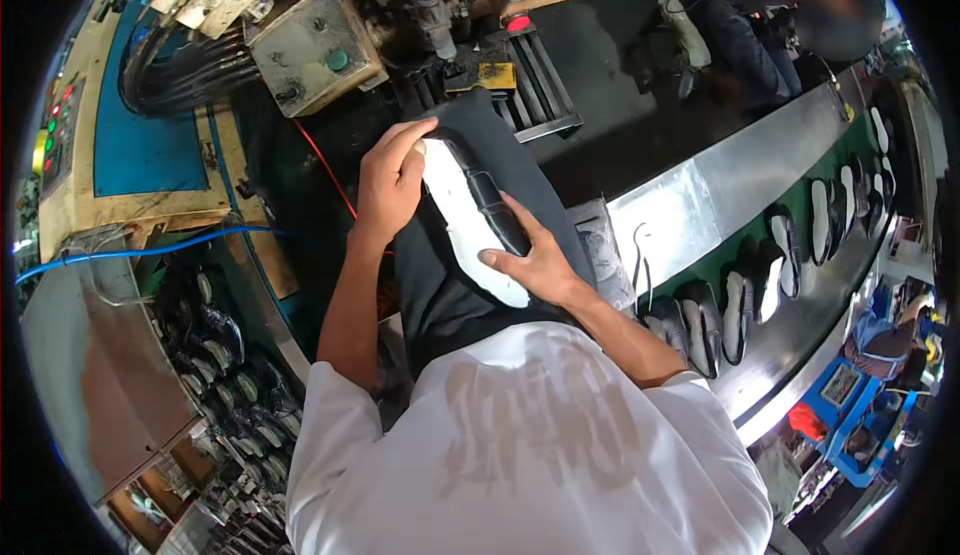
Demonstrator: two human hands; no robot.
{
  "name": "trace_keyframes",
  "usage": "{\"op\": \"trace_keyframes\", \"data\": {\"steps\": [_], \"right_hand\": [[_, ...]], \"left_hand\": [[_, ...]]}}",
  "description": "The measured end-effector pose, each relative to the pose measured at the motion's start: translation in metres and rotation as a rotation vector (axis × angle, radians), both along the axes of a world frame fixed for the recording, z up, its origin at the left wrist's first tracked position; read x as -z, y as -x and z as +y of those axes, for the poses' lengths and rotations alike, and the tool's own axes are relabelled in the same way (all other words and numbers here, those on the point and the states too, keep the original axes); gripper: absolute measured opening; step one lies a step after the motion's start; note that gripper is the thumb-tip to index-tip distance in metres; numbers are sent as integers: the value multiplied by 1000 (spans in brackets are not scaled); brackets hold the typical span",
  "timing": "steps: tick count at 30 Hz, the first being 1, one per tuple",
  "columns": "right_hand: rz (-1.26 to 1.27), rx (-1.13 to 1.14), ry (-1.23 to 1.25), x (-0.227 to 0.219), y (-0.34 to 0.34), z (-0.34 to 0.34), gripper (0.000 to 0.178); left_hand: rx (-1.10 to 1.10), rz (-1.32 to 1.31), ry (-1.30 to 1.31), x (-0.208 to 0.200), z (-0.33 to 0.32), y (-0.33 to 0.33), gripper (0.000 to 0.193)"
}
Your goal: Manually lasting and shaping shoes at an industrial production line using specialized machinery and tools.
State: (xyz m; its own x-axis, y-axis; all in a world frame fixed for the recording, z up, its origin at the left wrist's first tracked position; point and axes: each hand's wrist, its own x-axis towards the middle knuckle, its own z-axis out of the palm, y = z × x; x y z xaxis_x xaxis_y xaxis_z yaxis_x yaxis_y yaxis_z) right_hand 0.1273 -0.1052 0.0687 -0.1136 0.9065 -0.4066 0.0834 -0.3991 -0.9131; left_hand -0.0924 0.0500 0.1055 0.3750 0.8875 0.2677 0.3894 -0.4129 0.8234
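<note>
White short-sleeved shirt fabric fills the lower frame, hiding the person's lap. Above it, both hands hold one black shoe with a white sole, sole up, over a dark apron. Left hand curls around the toe end, its fingertips hidden; right hand grips the heel end. Roughly ten similar shoes stand along the curved green conveyor, far ones blurring. Grey machine is cut off above.

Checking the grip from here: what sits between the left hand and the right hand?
In the head view, the shoe, sole up, white with a black upper, spans the gap. The left hand grips its far end; the right hand holds the near end.
</note>
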Motion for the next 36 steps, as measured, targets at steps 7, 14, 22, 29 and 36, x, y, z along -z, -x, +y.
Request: {"op": "trace_keyframes", "data": {"steps": [7,14,22,29,36], "right_hand": [[121,44,-24,5,-8,-9,103],[80,12,-27,-17,-42,-2,103],[45,211,-38,-4,-50,1,104],[-273,453,46,-8,-134,-39,98],[-898,767,120,65,-268,-84,92]], "left_hand": [[236,106,-170,-16,16,-3,34],[387,379,-263,-44,35,-29,30],[237,131,-205,-2,51,-83,37],[239,-169,184,-5,91,-99,27],[-352,-503,380,-51,285,-24,63]]}}
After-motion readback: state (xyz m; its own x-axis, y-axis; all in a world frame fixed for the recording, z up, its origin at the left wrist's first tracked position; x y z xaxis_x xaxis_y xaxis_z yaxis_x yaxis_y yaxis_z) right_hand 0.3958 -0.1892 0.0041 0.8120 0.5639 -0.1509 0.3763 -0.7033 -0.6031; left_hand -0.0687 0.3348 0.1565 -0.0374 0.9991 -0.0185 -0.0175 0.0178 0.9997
